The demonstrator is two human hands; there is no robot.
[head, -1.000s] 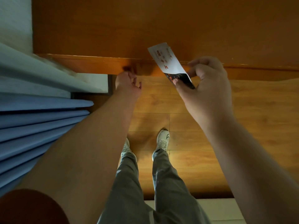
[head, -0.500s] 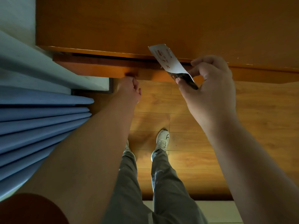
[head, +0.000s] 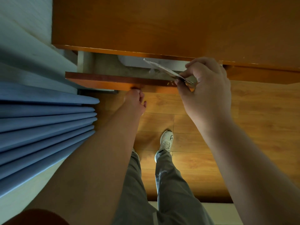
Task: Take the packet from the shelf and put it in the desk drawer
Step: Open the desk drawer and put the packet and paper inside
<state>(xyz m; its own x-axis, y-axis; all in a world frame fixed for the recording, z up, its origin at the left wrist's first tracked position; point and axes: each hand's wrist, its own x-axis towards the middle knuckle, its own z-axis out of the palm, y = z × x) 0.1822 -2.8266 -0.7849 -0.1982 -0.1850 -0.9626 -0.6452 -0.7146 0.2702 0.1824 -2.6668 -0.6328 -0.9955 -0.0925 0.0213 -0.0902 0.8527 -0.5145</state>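
Observation:
The desk drawer (head: 103, 80) stands partly pulled out from under the orange wooden desk top (head: 162, 26), showing a grey inside. My left hand (head: 134, 101) grips the underside of the drawer front near its middle. My right hand (head: 204, 88) pinches the dark end of a thin white packet (head: 159, 67). The packet lies tilted low over the open drawer's right part, its white end pointing into the gap under the desk top.
A white object (head: 136, 62) lies at the back of the drawer, half hidden by the desk top. Blue pleated curtains (head: 40, 124) hang close on the left. Below are wooden floor boards (head: 243, 127), my grey trouser legs and white shoes (head: 166, 140).
My left hand has pulled the drawer out from shut to partly open. My right hand has lowered the packet and tipped it flat over the opening.

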